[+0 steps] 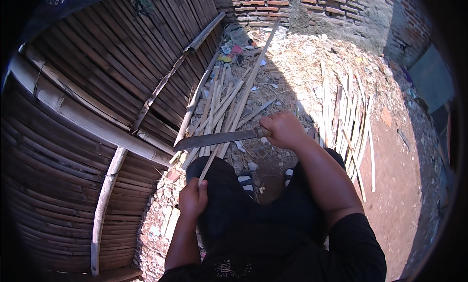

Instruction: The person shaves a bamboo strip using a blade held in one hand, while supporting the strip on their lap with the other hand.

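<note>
My right hand (284, 130) is closed round the handle of a machete (214, 139), its broad dark blade pointing left. Held in my left hand (193, 198), low beside my left knee, is the near end of a long bamboo strip (251, 79). That strip slants away from me toward the brick wall. The blade lies across the strip in this view; whether they touch I cannot tell. Beneath them, a loose pile of split bamboo strips (214, 106) rests on the ground.
On the left stands a bamboo slat wall (97, 57) with thick bamboo poles (92, 113). A second bundle of bamboo strips (348, 121) lies to the right. Ahead rises a brick wall (321, 4), with litter and shavings before it. My sandalled feet (246, 180) are between the piles.
</note>
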Available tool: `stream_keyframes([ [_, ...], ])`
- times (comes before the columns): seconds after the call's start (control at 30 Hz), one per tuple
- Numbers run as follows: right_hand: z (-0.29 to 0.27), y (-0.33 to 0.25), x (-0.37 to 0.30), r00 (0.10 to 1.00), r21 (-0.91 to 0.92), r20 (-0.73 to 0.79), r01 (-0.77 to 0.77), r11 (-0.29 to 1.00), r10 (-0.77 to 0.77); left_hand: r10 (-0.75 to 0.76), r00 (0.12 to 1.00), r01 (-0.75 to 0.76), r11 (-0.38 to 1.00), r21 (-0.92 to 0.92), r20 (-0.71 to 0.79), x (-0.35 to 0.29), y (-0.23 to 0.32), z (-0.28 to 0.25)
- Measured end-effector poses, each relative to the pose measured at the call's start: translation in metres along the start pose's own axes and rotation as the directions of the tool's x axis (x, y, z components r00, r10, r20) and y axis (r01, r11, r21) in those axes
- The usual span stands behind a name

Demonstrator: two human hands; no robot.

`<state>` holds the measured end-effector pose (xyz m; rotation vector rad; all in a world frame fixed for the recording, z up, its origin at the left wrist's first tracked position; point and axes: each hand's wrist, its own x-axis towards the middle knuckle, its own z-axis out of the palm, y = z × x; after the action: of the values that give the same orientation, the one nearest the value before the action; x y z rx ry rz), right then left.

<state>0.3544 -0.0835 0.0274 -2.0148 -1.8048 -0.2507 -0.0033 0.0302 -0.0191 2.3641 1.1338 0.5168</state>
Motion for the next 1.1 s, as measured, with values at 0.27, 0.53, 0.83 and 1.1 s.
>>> stream_keyframes([
  [0.27,-0.018,0.03,-0.009,0.926,0.119,-0.104,-0.35,0.929,0.363,0.034,0.999,-0.034,0.999,0.016,-0.003,0.002,0.008,-0.002],
  [0.53,0.017,-0.008,-0.004,0.993,-0.017,0.038,0.114,0.993,-0.113,0.029,1.0,-0.03,0.998,0.048,0.008,0.002,0.013,-0.006],
  [0.83,-0.013,0.028,-0.005,0.908,0.062,-0.067,-0.41,0.91,0.413,0.038,0.999,-0.039,0.998,0.046,0.015,0.002,0.012,-0.006],
  [1.1,-0.005,0.018,-0.01,0.983,0.038,-0.029,-0.179,0.983,0.18,0.05,0.999,-0.05,0.998,0.048,0.016,0.003,0.016,-0.007],
])
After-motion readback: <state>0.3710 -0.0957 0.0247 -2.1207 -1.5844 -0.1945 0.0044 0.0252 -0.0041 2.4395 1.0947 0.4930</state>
